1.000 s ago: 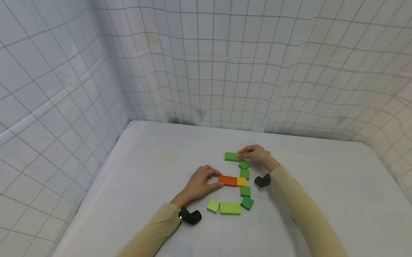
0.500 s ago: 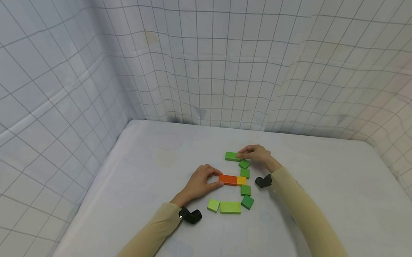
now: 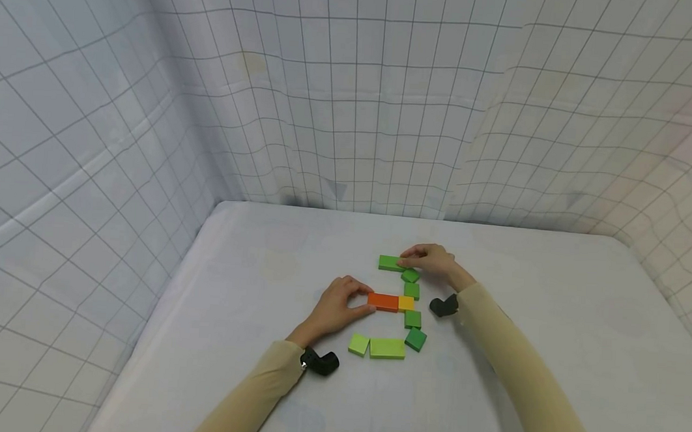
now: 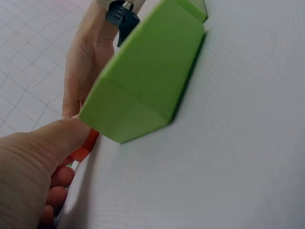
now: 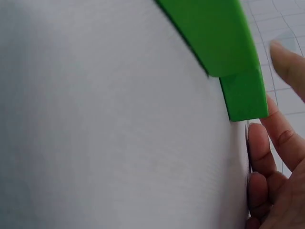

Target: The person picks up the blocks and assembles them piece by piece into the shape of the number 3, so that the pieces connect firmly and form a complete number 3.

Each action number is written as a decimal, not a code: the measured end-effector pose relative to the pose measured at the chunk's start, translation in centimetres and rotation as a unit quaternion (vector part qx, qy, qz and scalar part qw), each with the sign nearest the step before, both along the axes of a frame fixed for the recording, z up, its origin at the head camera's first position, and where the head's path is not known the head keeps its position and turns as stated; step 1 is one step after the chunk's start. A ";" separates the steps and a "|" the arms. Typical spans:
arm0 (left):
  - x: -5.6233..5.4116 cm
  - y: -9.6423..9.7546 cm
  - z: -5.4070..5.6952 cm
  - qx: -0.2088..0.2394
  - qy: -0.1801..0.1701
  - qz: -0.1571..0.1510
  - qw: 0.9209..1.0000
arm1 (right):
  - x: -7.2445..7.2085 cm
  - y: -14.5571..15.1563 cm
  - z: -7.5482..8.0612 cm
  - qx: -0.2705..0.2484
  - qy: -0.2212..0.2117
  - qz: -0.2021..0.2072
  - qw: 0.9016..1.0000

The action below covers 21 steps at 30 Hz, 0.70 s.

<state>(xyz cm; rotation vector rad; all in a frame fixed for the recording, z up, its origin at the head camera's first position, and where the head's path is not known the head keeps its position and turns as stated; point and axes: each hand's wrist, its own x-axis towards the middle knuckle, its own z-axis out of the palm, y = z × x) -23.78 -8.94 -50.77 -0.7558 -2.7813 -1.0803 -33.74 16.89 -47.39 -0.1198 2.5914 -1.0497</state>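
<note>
In the head view my left hand (image 3: pixel 337 305) pinches the left end of an orange-red block (image 3: pixel 384 302) between thumb and fingers. A yellow block (image 3: pixel 406 304) sits against that block's right end. Farther back, my right hand (image 3: pixel 430 258) holds the right end of a long green block (image 3: pixel 388 263), thumb in front and index finger behind. Just below lies a tilted small green block (image 3: pixel 410 275). From the left wrist, the orange-red block (image 4: pixel 86 147) shows under my thumb, mostly hidden by a near lime block (image 4: pixel 143 76).
Green blocks (image 3: pixel 412 290) (image 3: pixel 413 319) lie above and below the yellow one, with a turned dark green block (image 3: pixel 415 339) beneath. A long lime block (image 3: pixel 387 349) and a small lime block (image 3: pixel 359 344) form the front row on the white table (image 3: pixel 237 282). Gridded cloth (image 3: pixel 375 113) hangs behind.
</note>
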 end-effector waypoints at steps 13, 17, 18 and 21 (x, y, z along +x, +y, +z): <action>0.1 0.0 0.1 0.004 -0.003 -0.001 1.000 | 3.1 5.8 3.3 -0.080 -0.065 0.061 0.993; 0.1 -0.1 0.1 0.001 -0.002 0.001 1.000 | 5.2 8.5 4.7 -0.027 -0.014 0.086 0.996; 0.1 -0.1 0.1 0.002 -0.002 0.001 1.000 | 5.8 9.2 4.9 -0.019 0.000 0.096 0.995; 0.1 0.0 0.1 0.006 -0.002 -0.002 1.000 | 8.2 11.3 5.3 0.011 0.031 0.133 0.991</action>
